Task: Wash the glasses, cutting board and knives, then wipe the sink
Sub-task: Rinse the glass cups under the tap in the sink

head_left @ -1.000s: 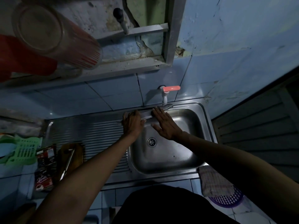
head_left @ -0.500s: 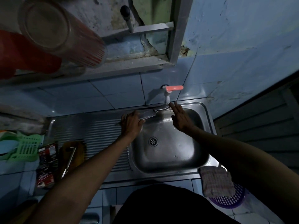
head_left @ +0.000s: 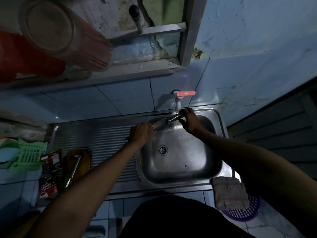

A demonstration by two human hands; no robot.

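My left hand (head_left: 141, 133) grips the handle of a knife (head_left: 160, 124) over the back left corner of the steel sink (head_left: 181, 170). The blade points right, toward the white tap (head_left: 178, 102) with its pink lever. My right hand (head_left: 189, 121) is under the tap, fingers pinched on the far end of the blade. A wooden cutting board (head_left: 85, 158) lies at the left end of the ribbed drainboard (head_left: 106, 138), with a second knife (head_left: 74, 170) on top. A clear glass with red stripes (head_left: 68, 38) lies on its side on the shelf above.
A green plastic rack (head_left: 28, 157) and printed sachets (head_left: 48, 177) sit left of the cutting board. A checked cloth (head_left: 229, 191) hangs at the sink's front right corner over a purple basket (head_left: 243, 213). A red object (head_left: 25, 57) lies on the shelf beside the glass.
My right hand has slid from flat on the middle of the blade to its far end under the tap. My left hand has kept its hold on the handle.
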